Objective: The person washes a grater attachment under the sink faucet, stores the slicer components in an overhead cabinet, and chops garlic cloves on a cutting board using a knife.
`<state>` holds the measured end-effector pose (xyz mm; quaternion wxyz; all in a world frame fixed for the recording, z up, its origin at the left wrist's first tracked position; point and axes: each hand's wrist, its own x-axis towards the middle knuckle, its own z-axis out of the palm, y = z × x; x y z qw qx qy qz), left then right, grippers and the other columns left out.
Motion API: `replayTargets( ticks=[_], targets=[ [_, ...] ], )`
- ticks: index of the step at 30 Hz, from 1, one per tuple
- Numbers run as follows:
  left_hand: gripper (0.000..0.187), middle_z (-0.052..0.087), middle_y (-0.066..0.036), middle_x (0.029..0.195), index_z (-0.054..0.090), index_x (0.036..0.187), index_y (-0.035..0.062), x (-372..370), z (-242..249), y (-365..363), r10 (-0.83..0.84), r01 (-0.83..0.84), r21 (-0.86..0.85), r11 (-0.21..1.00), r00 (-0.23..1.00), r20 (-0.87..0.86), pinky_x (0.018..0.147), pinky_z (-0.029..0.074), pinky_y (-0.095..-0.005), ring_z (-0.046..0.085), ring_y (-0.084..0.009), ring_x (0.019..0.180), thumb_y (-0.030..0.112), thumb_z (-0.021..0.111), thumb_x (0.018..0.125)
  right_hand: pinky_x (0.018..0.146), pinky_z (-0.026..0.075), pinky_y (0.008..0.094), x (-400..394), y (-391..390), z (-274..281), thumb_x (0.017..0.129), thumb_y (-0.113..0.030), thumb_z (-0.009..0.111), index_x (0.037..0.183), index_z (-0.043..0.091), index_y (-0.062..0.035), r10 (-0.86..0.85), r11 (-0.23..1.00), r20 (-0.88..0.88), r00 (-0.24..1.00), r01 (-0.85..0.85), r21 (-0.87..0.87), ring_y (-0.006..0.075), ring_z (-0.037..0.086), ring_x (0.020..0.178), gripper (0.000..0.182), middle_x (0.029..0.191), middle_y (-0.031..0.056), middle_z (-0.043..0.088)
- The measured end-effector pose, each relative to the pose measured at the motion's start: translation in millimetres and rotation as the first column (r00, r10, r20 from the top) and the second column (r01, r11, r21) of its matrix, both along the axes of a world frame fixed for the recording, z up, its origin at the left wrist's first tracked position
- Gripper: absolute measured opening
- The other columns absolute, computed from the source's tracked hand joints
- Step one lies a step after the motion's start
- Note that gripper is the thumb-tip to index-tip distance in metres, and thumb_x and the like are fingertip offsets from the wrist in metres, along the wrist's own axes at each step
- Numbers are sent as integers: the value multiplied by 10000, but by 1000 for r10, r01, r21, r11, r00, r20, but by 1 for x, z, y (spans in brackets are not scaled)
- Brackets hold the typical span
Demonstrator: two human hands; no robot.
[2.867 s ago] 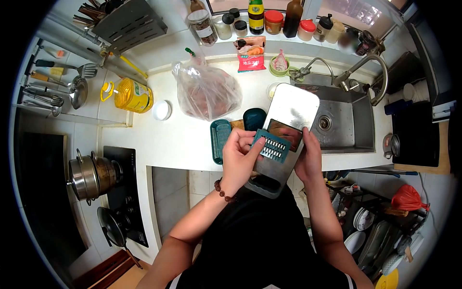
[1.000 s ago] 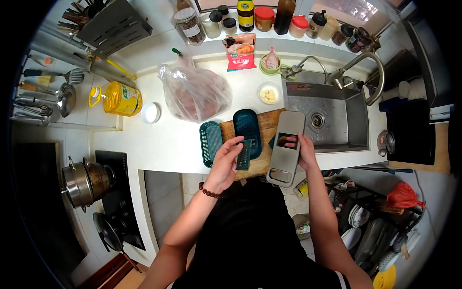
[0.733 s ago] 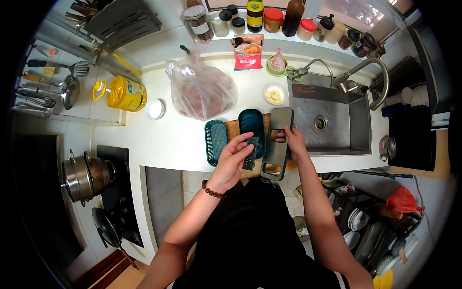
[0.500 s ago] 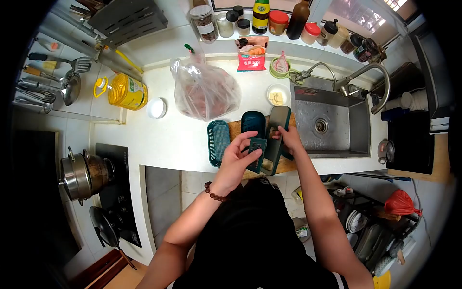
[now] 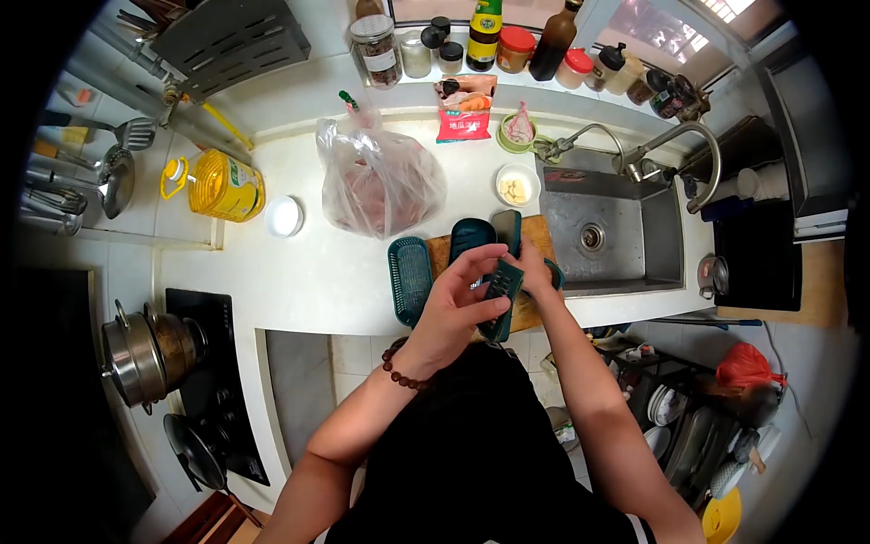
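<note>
A small dark green grating plate (image 5: 505,281) with rows of metal teeth is pinched between the thumb and fingers of my left hand (image 5: 453,304). Behind it, my right hand (image 5: 535,270) is closed round a long dark green slicer frame (image 5: 507,228), which stands tilted over the wooden cutting board (image 5: 539,238). The plate overlaps the lower part of the frame in this view. Beside them on the board rests a dark green oval tray (image 5: 472,234). Left of the board sits a green draining basket (image 5: 410,276) with slotted sides.
A bowl of pale slices (image 5: 517,186) stands behind the board, with the sink (image 5: 675,227) to the right. Further left are a tied plastic bag (image 5: 381,186), a small white bowl (image 5: 285,218) and an oil jug (image 5: 227,186). Pots (image 5: 136,354) stand by the hob.
The slicer frame has tipped and come lower, so less of it shows. My left hand has turned the grating plate and shifted slightly right. The whole view has swung a little.
</note>
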<state>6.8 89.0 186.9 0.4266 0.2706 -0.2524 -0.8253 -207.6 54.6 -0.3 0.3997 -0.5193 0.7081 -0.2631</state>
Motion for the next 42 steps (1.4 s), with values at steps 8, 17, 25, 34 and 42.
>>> replayTargets(
  ticks=[8, 17, 25, 34, 42],
  targets=[
    [642, 556, -67, 1349, 486, 1467, 49, 10, 14, -7, -104, 100, -49, 994, 990, -94, 765, 481, -260, 576, -127, 948, 35, 734, 876, 718, 580, 362, 0, 3, -28, 946, -18, 654, 1248, 578, -9, -100, 993, 194, 976, 110, -42, 214, 744, 762, 311, 986, 126, 735],
    [619, 527, -70, 1309, 498, 1447, 38, 14, 19, -11, -170, 165, -59, 984, 982, -80, 765, 434, -231, 467, -108, 857, 72, 694, 861, 733, 586, 334, 3, 10, -47, 965, 47, 568, 1458, 434, -26, -350, 937, 397, 849, 315, 153, 189, 722, 803, 517, 1094, 124, 708],
    [675, 520, -73, 1350, 506, 1441, 47, 15, 22, -13, -168, 159, -108, 981, 982, -83, 1006, 422, -286, 489, -143, 1221, 9, 731, 806, 877, 565, 429, -4, 12, -92, 937, -30, 615, 1582, 279, -51, -128, 974, 165, 978, 156, -166, 378, 700, 1010, 728, 1227, 238, 659],
    [611, 515, -60, 1319, 486, 1449, 22, 6, 15, -19, -192, 191, -33, 981, 980, -52, 856, 448, -265, 494, -122, 968, 30, 621, 853, 984, 507, 511, 17, 12, -97, 865, -260, 730, 1456, 335, 146, -213, 977, -323, 922, 196, -84, 491, 606, 1193, 819, 1249, 379, 607],
    [509, 573, -88, 1339, 468, 1474, 19, -47, -28, -31, -167, 164, 49, 985, 984, 60, 822, 495, -308, 594, -167, 995, 33, 481, 966, 958, 516, 522, -18, 7, -73, 924, -250, 647, 1280, 523, 78, -116, 925, 24, 993, 99, 366, 483, 630, 1152, 500, 1211, 333, 648]
  ],
)
